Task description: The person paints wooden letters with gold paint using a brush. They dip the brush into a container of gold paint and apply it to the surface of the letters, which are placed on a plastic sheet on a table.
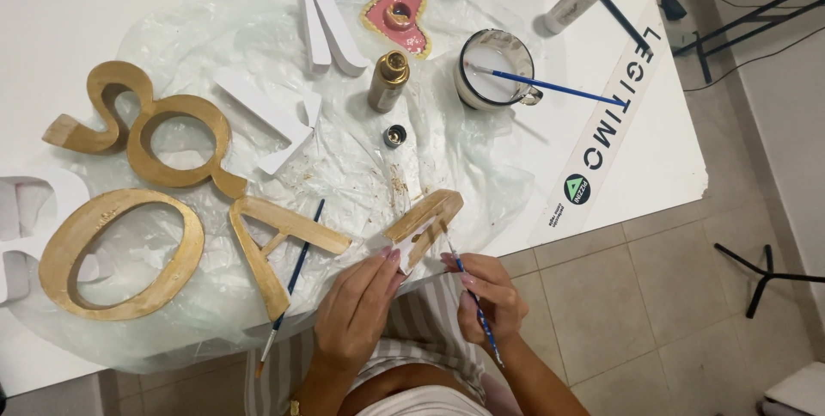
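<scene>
1. The small wooden letter [423, 225] is at the near edge of the counter [103, 3], on the plastic sheet [344, 167]. Its top looks mostly gold, but a pale part shows at the lower end.
2. The left hand [359, 304] closes its fingers on the lower end of this letter. The right hand [488, 296] pinches a thin blue brush [468, 291], with the tip on the letter.
3. Three other letters, the ampersand [146, 128], the O [120, 253] and the A [275, 244], look fully gold.
4. Two white letters [292, 81] further back seem not painted yet.
5. The open gold paint bottle [388, 81] stands near, its cap [394, 135] beside.
</scene>
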